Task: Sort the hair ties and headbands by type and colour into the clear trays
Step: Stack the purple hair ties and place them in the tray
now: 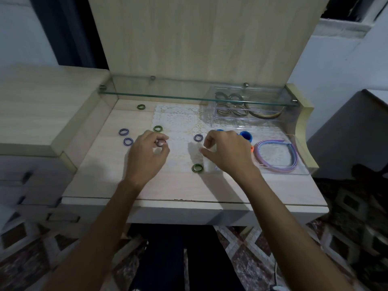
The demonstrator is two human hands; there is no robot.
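Observation:
My left hand (148, 153) hovers over the table, its fingertips pinching a small dark hair tie (161, 142). My right hand (225, 151) is beside the near clear tray (302, 172) with loosely curled fingers, holding nothing visible. Loose on the table lie three green ties (141, 106) (158, 128) (197, 168) and three purple ties (123, 131) (128, 141) (198, 137). The near tray holds pink and purple headbands (275, 155). Blue ties (246, 135) sit just beyond my right hand. The far clear tray (212, 119) holds beige ties and a headband (266, 116).
A glass shelf (197, 95) overhangs the back of the table and the far tray. A white lace mat (178, 117) covers the middle. A raised wooden drawer unit (46, 106) borders the left side. The table's front edge (189, 201) is close to me.

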